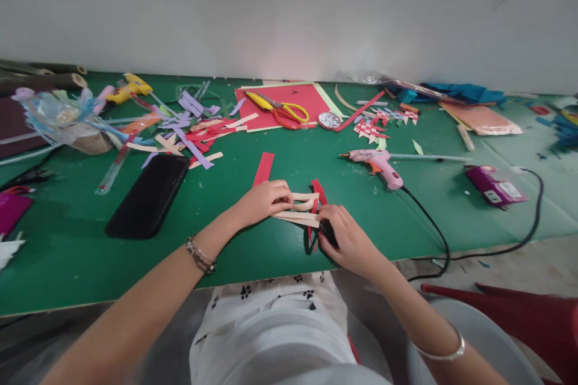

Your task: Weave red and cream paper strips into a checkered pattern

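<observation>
In front of me, cream paper strips (300, 217) lie crosswise with red paper strips (320, 191) on the green table. My left hand (265, 200) pinches the cream strips near their left ends, and one strip bows up in a loop. At their right ends, the curled fingers of my right hand (347, 234) touch the cream and red strips where these cross. Its fingertips are partly hidden, so I cannot tell which strip they grip. A separate wide red strip (264, 168) lies just beyond my left hand.
A black phone (148, 197) lies left. To the right are a pink glue gun (382, 167) with a cord and a purple box (494, 185). Yellow-handled scissors (277, 109) rest on red paper (257, 93) behind. Loose strips (194, 147) and a yellow glue gun (130, 89) lie back left.
</observation>
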Demonstrator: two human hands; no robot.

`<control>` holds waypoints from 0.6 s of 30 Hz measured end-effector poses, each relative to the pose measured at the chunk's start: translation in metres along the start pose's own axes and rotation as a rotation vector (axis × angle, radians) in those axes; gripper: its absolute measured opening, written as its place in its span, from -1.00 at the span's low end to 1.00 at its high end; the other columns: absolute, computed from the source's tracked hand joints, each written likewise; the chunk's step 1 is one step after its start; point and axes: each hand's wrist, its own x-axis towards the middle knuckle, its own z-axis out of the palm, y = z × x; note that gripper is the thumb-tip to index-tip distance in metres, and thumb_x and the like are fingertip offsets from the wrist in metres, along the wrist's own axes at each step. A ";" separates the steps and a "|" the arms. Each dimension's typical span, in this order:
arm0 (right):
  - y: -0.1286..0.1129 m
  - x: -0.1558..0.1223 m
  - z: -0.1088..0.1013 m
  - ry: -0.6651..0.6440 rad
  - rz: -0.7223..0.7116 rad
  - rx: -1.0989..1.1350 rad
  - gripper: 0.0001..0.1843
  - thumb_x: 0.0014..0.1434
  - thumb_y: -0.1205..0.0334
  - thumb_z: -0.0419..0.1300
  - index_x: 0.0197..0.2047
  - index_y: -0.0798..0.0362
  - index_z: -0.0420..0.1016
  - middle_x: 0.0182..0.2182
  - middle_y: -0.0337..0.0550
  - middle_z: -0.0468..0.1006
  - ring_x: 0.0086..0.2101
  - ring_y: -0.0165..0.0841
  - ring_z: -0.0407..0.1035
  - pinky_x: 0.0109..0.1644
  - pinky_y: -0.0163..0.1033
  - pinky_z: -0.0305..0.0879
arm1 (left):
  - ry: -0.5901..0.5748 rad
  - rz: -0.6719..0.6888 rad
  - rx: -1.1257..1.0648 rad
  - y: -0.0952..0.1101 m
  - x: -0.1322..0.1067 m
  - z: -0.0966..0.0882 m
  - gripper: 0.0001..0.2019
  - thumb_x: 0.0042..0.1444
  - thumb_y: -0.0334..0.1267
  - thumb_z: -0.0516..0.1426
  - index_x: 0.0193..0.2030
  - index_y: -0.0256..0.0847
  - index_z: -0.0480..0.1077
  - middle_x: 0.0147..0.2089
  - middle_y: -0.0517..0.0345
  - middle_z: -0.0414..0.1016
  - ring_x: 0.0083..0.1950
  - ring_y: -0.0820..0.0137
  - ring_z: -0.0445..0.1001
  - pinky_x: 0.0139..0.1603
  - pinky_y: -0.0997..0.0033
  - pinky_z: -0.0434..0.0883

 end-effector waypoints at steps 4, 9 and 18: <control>0.000 0.000 0.000 0.018 -0.007 0.001 -0.74 0.04 0.48 -0.04 -0.18 0.06 0.09 -0.28 -0.02 0.35 -0.27 -0.26 0.25 -0.23 -0.13 0.29 | -0.001 0.019 -0.021 -0.002 -0.001 0.001 -0.86 0.14 -0.34 0.01 -0.39 -0.25 0.36 -0.34 0.18 0.31 -0.33 0.46 0.35 -0.28 0.52 0.26; 0.001 -0.001 0.001 0.011 0.015 0.008 -0.74 0.04 0.48 -0.03 -0.18 0.05 0.09 -0.28 -0.02 0.35 -0.28 -0.26 0.26 -0.23 -0.12 0.30 | -0.002 0.023 -0.020 -0.004 -0.002 0.002 -0.88 0.13 -0.35 0.02 -0.36 -0.24 0.37 -0.35 0.18 0.32 -0.33 0.45 0.35 -0.31 0.51 0.25; 0.000 -0.001 0.001 -0.011 0.039 0.031 -0.77 0.05 0.46 -0.03 -0.20 0.05 0.10 -0.26 0.00 0.37 -0.24 -0.24 0.28 -0.19 -0.10 0.30 | 0.001 0.014 -0.034 -0.004 -0.003 0.002 -0.86 0.12 -0.36 0.00 -0.38 -0.23 0.36 -0.34 0.18 0.33 -0.35 0.46 0.34 -0.30 0.50 0.25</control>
